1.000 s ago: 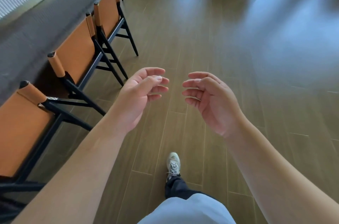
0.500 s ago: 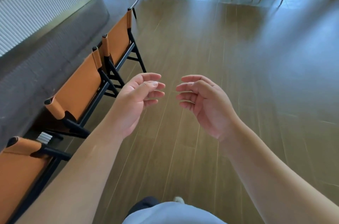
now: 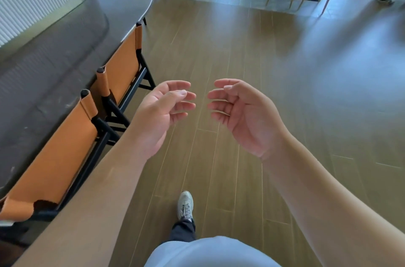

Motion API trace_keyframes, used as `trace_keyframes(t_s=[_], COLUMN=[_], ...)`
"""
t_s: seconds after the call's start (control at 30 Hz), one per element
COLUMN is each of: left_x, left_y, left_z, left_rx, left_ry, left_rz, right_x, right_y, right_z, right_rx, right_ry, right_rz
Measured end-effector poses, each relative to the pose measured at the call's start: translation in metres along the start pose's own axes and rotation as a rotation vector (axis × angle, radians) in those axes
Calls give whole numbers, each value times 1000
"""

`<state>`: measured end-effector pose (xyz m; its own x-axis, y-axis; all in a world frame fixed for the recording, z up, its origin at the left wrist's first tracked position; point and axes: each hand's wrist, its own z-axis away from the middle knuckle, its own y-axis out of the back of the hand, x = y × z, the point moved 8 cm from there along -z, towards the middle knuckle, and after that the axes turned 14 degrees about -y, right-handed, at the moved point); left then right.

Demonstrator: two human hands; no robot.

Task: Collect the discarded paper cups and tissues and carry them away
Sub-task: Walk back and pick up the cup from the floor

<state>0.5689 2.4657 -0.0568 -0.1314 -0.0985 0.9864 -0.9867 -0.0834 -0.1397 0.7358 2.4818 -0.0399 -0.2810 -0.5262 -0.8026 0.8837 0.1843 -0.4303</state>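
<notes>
Lacking from view: paper cups and tissues, none on the floor (image 3: 274,91) or the grey counter (image 3: 65,52). Left hand (image 3: 157,113) and right hand (image 3: 245,113): raised, palms facing, fingers loosely curved, holding nothing, a gap between. Adjacent: two orange chairs (image 3: 122,69) against the counter. Risk, judged: walking past litter hidden outside the frame; clipping a chair leg.

No paper cups or tissues show anywhere in the head view.
</notes>
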Motion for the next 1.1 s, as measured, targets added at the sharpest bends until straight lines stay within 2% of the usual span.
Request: trace_keyframes(t_s=[0.17,0.27,0.53,0.83,1.1], left_x=[12,20,17,4,-13], left_y=[24,32,46,40,20], left_z=[-117,-178,-289,-442,-602], left_rx=[-50,-81,-92,-64,-13], left_ry=[-10,-44,-30,-70,-23], left_rz=[58,58,57,47,-55], right_x=[-71,-103,-154,-206,-298], right_y=[-16,-25,-24,2,34], right_z=[-92,-134,-229,-379,-524], right_rx=[85,78,107,52,-36], right_ry=[62,115,106,67,32], right_rz=[47,59,58,32,-6])
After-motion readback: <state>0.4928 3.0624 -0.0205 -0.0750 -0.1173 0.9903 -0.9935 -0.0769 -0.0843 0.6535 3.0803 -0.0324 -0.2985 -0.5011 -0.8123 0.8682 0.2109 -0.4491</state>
